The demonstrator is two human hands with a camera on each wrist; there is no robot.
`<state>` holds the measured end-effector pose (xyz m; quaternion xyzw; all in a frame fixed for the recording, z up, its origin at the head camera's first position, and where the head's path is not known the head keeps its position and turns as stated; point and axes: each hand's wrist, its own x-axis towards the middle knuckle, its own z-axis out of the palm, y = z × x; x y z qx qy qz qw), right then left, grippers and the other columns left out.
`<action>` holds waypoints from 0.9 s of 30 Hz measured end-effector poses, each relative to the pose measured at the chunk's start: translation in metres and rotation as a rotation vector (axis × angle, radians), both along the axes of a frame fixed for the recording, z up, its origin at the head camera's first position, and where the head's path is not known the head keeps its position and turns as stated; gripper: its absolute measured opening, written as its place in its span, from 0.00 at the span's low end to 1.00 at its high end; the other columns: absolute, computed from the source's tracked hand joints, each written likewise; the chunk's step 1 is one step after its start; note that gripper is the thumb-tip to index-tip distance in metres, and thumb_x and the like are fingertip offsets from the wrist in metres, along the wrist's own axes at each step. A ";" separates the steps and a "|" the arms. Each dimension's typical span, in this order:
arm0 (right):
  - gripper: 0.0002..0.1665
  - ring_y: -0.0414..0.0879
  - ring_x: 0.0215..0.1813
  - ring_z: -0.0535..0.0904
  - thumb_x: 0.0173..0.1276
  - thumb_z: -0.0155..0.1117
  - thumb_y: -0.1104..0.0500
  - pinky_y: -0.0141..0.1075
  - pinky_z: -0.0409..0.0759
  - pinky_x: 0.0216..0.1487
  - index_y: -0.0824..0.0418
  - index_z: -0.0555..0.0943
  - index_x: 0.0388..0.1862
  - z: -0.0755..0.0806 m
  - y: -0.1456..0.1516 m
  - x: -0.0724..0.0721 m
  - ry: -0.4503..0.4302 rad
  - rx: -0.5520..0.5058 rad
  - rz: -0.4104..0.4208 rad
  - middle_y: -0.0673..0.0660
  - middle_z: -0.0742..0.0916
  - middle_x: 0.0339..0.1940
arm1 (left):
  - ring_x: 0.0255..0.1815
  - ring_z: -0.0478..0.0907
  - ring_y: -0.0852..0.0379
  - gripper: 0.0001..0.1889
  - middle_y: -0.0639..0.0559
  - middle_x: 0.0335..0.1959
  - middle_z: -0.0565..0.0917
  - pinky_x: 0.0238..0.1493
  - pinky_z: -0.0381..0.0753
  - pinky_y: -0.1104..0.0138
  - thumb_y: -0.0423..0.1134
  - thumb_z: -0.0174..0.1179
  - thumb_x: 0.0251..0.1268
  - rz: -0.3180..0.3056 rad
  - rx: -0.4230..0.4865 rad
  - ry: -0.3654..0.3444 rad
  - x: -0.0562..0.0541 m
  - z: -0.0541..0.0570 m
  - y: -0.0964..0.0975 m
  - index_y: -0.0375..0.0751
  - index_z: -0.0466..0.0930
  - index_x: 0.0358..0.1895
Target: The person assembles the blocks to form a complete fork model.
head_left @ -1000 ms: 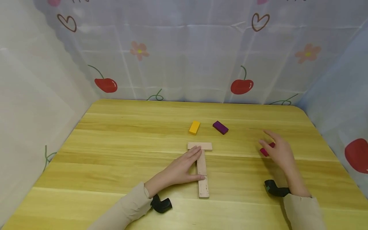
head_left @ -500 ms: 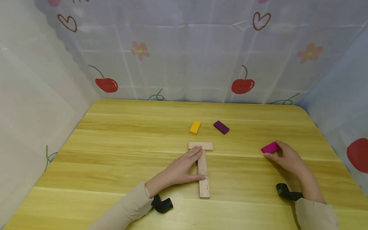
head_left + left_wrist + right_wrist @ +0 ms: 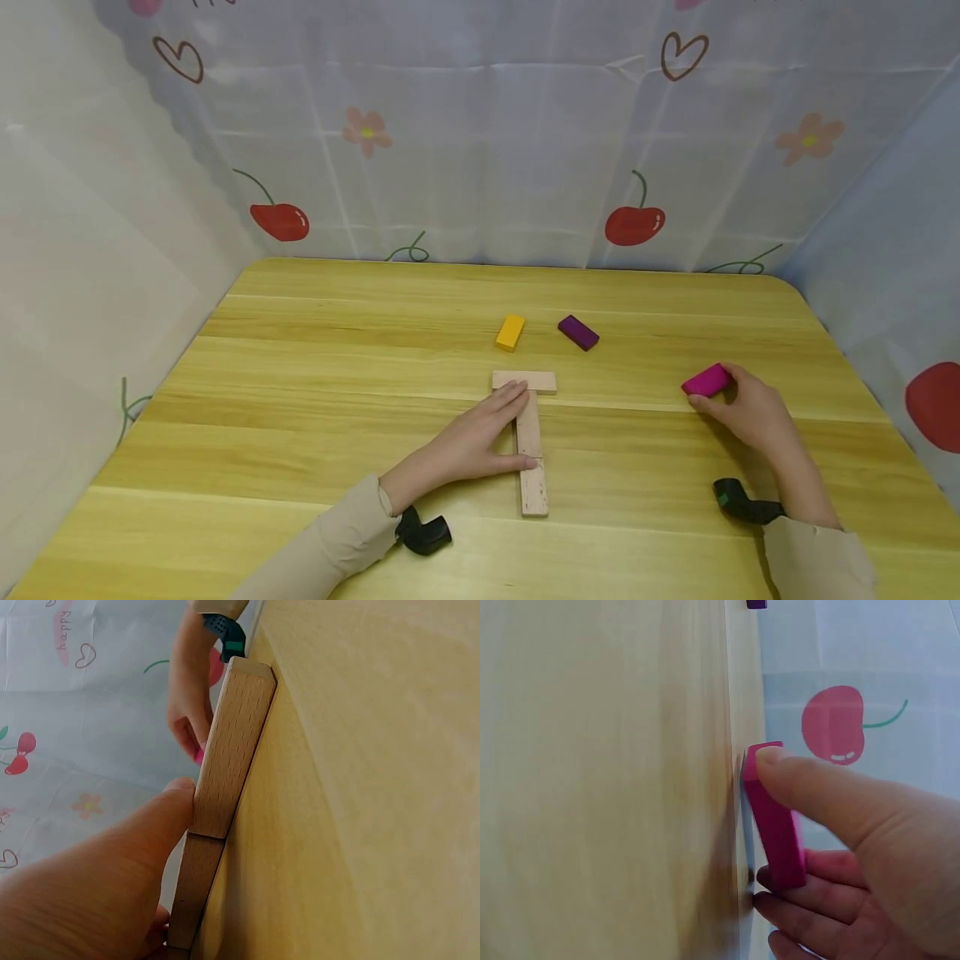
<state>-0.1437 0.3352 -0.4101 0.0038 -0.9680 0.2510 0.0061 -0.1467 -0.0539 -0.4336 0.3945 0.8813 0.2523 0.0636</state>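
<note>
Three plain wooden blocks form a T: a crosswise block (image 3: 543, 382) at the far end, then a middle block (image 3: 529, 433) and a near block (image 3: 534, 496) in line. My left hand (image 3: 465, 446) rests on them, fingertips at the crosswise block and thumb by the joint of the other two. In the left wrist view, the near block (image 3: 232, 742) shows past the thumb. At the right, my right hand (image 3: 753, 412) pinches a magenta block (image 3: 707, 381) between thumb and fingers. The right wrist view shows the thumb on one end of this magenta block (image 3: 780, 832); any gap beneath is unclear.
Beyond the T lie a yellow block (image 3: 510, 332) and a purple block (image 3: 578, 332) on the wooden table (image 3: 300, 400). A printed curtain (image 3: 480, 150) borders the table's back and sides. A black wrist device (image 3: 423, 533) sits beside each forearm.
From hovering over the magenta block, my right hand has come to pinch it; the block has turned and shifted slightly. My left hand has stayed on the wooden blocks.
</note>
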 end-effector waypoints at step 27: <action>0.38 0.64 0.53 0.76 0.58 0.71 0.59 0.51 0.75 0.51 0.74 0.67 0.63 0.005 -0.123 -0.049 0.081 -0.320 0.170 0.72 0.76 0.55 | 0.73 0.40 0.56 0.49 0.47 0.74 0.48 0.68 0.47 0.63 0.65 0.56 0.58 0.008 -0.007 -0.001 0.000 0.000 0.001 0.35 0.49 0.73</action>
